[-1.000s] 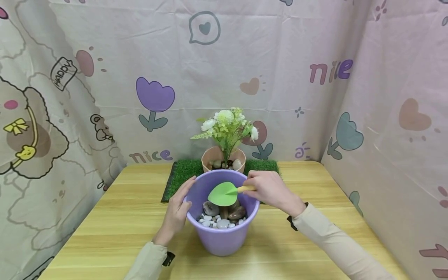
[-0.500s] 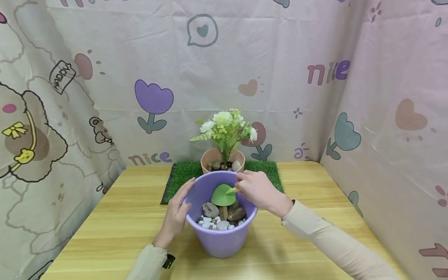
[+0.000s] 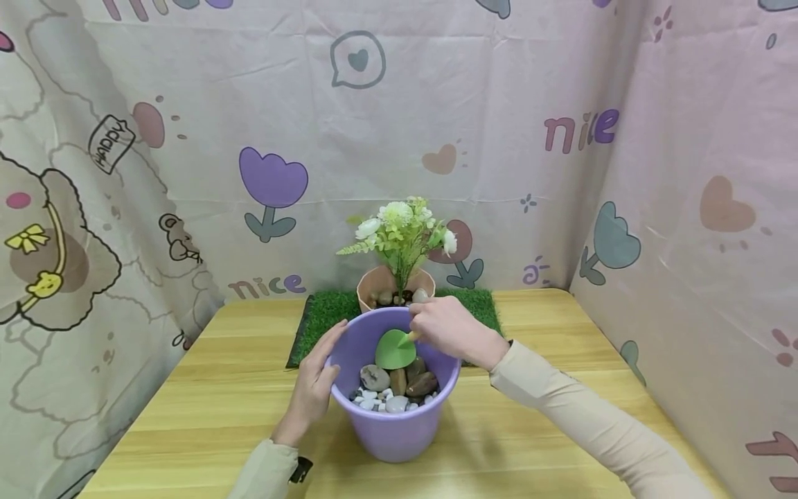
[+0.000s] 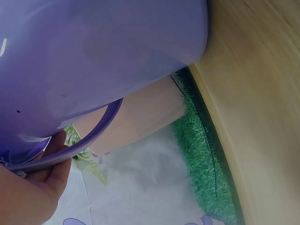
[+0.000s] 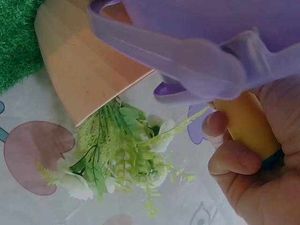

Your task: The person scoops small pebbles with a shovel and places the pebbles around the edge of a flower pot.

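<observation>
Fingers point(image 5: 234, 158) of my right hand point(image 3: 454, 331) curl firmly round the yellow handle point(image 5: 253, 126) of a small trowel point(image 3: 395, 350). Its green blade sits within the mouth of the purple bucket point(image 3: 397, 440), over the brown stones point(image 3: 422, 383); whether it touches one, I can't tell. My left hand point(image 3: 314, 380) holds the bucket's left side, thumb at the rim, the others laid along the outer wall. The bucket stands on the bench point(image 3: 218, 402), with white pebbles point(image 3: 368, 400) and a grey stone point(image 3: 375, 378) inside too. Beyond it, on green turf point(image 3: 318, 312), a peach planter point(image 5: 70, 61) holds flowers point(image 3: 397, 216) and stones of its own.

I take this as the start of a scoop: no stone shows on the blade. Next, I should dip its edge, work it under the stones and lift slowly, bracing the rim; rounded ones could easily roll off.
</observation>
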Tool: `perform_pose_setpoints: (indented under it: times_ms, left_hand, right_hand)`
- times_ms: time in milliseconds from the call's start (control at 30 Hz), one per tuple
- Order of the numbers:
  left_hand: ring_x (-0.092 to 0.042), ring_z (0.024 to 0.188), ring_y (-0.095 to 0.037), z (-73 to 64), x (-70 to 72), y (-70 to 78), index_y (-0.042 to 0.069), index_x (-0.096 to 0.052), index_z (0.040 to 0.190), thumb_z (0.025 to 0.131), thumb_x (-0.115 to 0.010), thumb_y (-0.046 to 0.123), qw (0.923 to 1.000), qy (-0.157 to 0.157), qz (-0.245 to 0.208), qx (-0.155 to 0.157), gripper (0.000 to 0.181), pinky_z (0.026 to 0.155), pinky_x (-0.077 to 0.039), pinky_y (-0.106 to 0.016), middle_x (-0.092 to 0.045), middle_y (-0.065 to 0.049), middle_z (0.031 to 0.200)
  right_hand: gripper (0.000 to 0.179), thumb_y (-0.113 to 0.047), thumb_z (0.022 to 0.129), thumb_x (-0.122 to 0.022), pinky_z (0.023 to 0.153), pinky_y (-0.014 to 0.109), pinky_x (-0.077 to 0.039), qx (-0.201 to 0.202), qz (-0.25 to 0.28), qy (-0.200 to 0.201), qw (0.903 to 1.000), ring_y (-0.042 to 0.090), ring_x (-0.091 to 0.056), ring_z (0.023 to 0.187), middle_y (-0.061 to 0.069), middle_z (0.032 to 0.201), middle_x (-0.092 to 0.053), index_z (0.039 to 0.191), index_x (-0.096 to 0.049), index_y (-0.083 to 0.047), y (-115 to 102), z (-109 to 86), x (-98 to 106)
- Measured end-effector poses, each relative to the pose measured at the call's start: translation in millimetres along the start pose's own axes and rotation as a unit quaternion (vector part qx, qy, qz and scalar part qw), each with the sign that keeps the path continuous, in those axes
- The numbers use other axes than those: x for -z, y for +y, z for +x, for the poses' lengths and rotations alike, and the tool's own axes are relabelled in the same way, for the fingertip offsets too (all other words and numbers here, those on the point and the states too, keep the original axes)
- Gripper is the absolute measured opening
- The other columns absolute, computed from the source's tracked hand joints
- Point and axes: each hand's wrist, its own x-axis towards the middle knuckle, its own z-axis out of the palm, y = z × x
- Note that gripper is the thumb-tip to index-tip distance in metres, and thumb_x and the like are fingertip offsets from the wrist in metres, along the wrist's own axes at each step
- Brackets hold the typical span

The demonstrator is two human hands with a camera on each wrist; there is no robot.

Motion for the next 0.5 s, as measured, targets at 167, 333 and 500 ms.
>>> perform_pose_setpoints:
  times_ms: [167, 333, 500]
  left_hand:
    - [-0.047, 0.135, -0.034, -1.5, -0.4, -0.9, 0.004, -0.049, 0.144, 0.078, -0.043, -0.008, 1.0000, 0.002, 0.003, 0.003, 0.067, 0.109, -0.028, -0.009, -0.049, -0.013, 0.148]
    - [-0.047, 0.135, -0.033, -1.6, -0.9, -1.6, 0.005, -0.049, 0.144, 0.078, -0.043, -0.008, 1.0000, 0.003, 0.002, -0.001, 0.067, 0.109, -0.028, -0.009, -0.049, -0.013, 0.148]
    - [-0.046, 0.135, -0.034, 0.2, -0.6, -1.6, 0.004, -0.048, 0.144, 0.078, -0.042, -0.008, 1.0000, 0.003, 0.000, -0.006, 0.067, 0.109, -0.028, -0.009, -0.049, -0.014, 0.148]
  right_hand:
    - [0.021, -0.037, 0.079, -0.079, 0.051, 0.025, -0.048, -0.004, 0.028, -0.030, 0.9991, 0.009, -0.056, 0.059, -0.009, 0.070, -0.053, 0.065, -0.070, -0.024, 4, 0.2, 3]
    - [0.024, -0.043, 0.080, -0.076, 0.054, 0.026, -0.046, -0.039, 0.084, -0.073, 0.9930, 0.008, -0.054, 0.060, -0.011, 0.067, -0.050, 0.063, -0.069, -0.026, 12, -1.7, 10]
    - [0.017, -0.043, 0.081, -0.075, 0.051, 0.022, -0.041, -0.043, 0.127, -0.076, 0.9881, 0.003, -0.052, 0.061, -0.012, 0.070, -0.051, 0.072, -0.074, -0.029, 15, -2.4, 20]
